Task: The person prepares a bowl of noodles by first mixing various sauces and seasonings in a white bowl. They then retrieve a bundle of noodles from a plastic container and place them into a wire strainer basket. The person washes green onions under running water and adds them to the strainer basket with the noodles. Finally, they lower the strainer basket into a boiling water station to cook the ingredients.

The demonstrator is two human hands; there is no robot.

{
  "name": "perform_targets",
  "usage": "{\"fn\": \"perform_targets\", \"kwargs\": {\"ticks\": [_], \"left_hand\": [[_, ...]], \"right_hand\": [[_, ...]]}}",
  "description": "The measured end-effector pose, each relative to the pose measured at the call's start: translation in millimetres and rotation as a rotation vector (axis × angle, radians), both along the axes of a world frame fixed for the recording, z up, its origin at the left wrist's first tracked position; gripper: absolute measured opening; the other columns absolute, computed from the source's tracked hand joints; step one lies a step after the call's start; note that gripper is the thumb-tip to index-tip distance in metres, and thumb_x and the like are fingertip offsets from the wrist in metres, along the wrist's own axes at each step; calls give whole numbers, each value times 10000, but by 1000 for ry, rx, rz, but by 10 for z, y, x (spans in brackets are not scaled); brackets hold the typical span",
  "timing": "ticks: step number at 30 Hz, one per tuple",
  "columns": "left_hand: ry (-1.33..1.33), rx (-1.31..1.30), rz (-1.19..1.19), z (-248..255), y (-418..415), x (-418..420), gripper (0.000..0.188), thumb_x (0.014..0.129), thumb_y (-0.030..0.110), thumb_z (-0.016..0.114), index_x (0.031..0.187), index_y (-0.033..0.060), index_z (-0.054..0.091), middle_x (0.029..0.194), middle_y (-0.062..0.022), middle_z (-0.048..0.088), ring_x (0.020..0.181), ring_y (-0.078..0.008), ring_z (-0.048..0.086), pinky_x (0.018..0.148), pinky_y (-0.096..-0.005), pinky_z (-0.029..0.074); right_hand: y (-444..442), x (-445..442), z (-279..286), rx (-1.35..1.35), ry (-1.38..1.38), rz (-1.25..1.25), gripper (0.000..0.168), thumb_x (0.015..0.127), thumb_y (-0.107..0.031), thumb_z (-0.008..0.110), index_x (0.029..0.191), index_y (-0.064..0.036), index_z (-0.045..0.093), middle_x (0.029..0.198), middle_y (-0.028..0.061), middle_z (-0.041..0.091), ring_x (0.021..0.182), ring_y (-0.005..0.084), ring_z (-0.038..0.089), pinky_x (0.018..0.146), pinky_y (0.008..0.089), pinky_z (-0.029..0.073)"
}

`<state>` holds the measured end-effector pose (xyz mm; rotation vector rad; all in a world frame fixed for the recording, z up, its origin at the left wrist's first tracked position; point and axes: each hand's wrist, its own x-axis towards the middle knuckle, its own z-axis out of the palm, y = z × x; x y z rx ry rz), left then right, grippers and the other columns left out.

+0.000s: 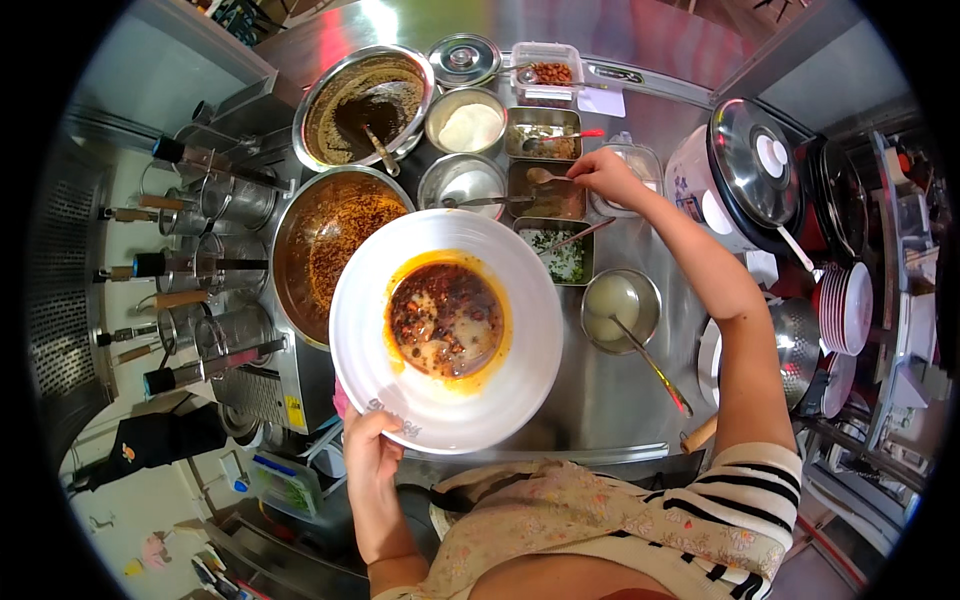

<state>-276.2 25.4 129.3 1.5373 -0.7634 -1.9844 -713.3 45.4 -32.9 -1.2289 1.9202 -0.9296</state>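
Observation:
My left hand [373, 444] grips the rim of a wide white bowl [525, 330] that holds dark red chili oil sauce [446, 319] with a pale paste in it. My right hand [606, 177] is closed on the handle of a small spoon [541, 175], whose bowl is over a rectangular metal container [555, 201]. Beside that container are one with chopped green herbs [564, 259] and one with a red-handled spoon [574, 134]. Left of the white bowl is a large steel bowl of chili flakes in oil [337, 255].
Noodle strainer baskets [232, 259] hang at the left. Behind stand a steel bowl of brown sauce [375, 112], a bowl of white powder [471, 127] and a plastic box of peanuts [551, 73]. A ladle rests in a bowl of pale liquid [611, 304]; a lidded cooker [754, 161] is at right.

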Motion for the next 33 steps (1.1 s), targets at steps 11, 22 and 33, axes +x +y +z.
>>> {"fn": "perform_targets", "kwargs": {"ticks": [11,22,33], "left_hand": [[111,-3,-118,51,-109,-170,455,570,-61,475,1025,-62,500,855,-116,588,706,-189,593,603,-270,491],[125,2,-102,10,-113,-92,455,582,-72,468,1036,-55,491,858,-111,582,701,-180,583,594,-259,477],[-95,-43,27,0,37,185,514,554,3,447,1059,-90,447,763,-143,579,351,-124,474,215,-171,271]], "right_hand": [[182,676,1881,-103,168,103,187,698,-39,580,874,-23,639,677,70,600,599,129,554,565,257,439],[245,1046,1985,-310,496,251,121,709,-47,564,808,-54,632,730,91,591,683,261,574,587,331,458],[-77,367,16,260,874,300,122,591,-129,589,701,-76,589,736,107,591,743,287,587,592,396,472]]}}
